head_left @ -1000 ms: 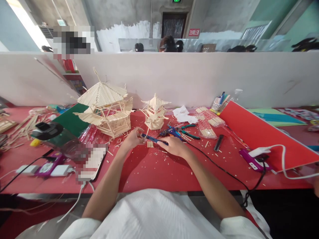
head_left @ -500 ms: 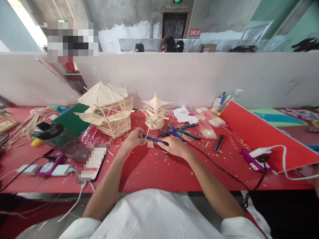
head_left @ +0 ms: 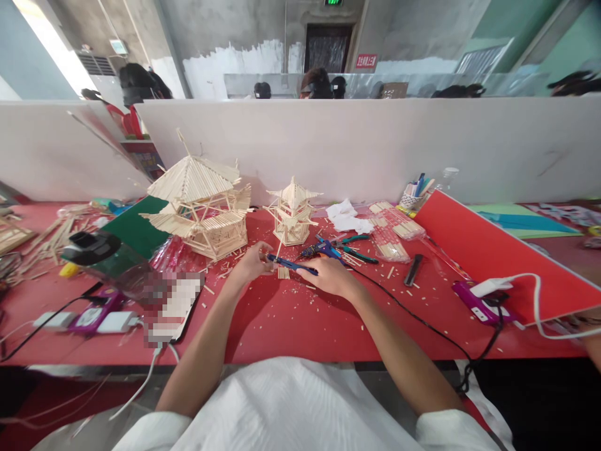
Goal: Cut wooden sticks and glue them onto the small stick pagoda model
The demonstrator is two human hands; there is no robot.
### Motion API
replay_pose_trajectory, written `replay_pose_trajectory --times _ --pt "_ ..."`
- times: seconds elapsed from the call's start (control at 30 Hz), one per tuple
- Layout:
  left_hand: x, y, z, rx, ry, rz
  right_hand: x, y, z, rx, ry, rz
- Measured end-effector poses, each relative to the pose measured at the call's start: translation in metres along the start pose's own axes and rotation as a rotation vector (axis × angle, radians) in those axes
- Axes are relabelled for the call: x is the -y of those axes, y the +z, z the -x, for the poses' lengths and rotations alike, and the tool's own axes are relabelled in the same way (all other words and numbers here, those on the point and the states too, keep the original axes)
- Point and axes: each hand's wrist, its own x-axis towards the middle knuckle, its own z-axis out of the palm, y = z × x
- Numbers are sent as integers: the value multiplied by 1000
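Note:
My right hand point(head_left: 328, 275) is closed around one end of a slim dark-blue hand tool point(head_left: 292, 264); its exact kind is hard to make out. The tool's other end reaches the curled fingers of my left hand point(head_left: 253, 263). A thin wooden stick point(head_left: 280, 246) crosses the tool there, its lower end at my left fingertips, which appear pinched on it. Just below the tool, a small row of short sticks point(head_left: 283, 273) lies on the red table. Behind my hands stands a small stick-built pavilion point(head_left: 293, 210), with a larger stick pavilion point(head_left: 197, 207) to its left.
Right of my hands lie a blue glue gun point(head_left: 323, 248) and green-handled pliers point(head_left: 359, 254). Farther right are bagged sticks point(head_left: 389, 232), a black cutter point(head_left: 413, 270) and a red board point(head_left: 498, 257). A bottle point(head_left: 113, 263), phone point(head_left: 178, 307) and power strip point(head_left: 96, 316) occupy the left.

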Motion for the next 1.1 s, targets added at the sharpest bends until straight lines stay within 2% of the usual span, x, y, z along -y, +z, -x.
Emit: replay_pose_trajectory --times 0.67,1.1 --pt "5 0 -4 0 -9 7 -7 4 -1 -1 -34 -38" --pt "-1 -1 1 6 -17 -42 -5 4 -1 8 -17 -52"
